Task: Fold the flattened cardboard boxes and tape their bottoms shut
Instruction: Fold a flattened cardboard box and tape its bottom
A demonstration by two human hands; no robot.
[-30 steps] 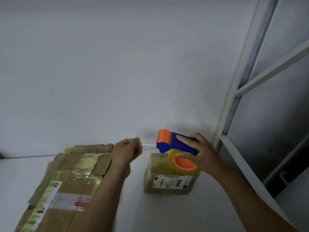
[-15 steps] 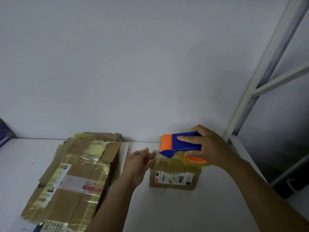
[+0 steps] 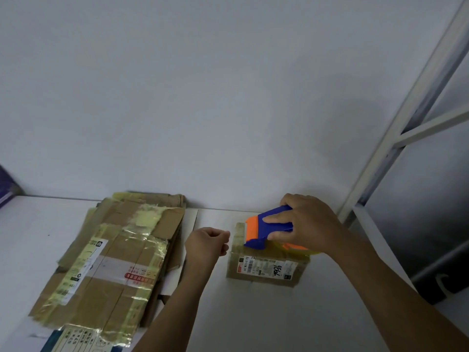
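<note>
Taping: the right hand (image 3: 309, 224) is clamped round the blue and orange tape dispenser (image 3: 269, 224), fingers wrapped over the blue handle. The dispenser's front end is down on top of the small box (image 3: 264, 273).
Small box: folded up and standing on the white table (image 3: 253, 316). It is brown and covered in yellowish tape, with a white shipping label (image 3: 253, 266) and black handwriting on the side facing us.
Tape roll: yellowish with an orange core (image 3: 295, 247), tucked under the right hand over the right part of the small box's top.
Left hand: it sits (image 3: 206, 243) just beside the small box's left side, up by the top edge, with fingers curled in and thumb tip against the forefinger. It looks like a pinch, but I cannot tell whether anything is between them.
Tape strip: a yellowish band (image 3: 239, 233) runs over the small box's left top edge, right by the left fingertips.
Flattened boxes: a stack (image 3: 109, 255) lies flat to the left of the small box, beyond the left forearm. It is brown, with shiny tape and printed labels.
Wall: plain white (image 3: 203, 97), right behind the small box.
Metal frame: white upright and crossbars (image 3: 418, 97), to the right of the small box, behind the right wrist.
Purple thing: far left of the small box (image 3: 6, 186), at the edge, with too little showing to name it.
</note>
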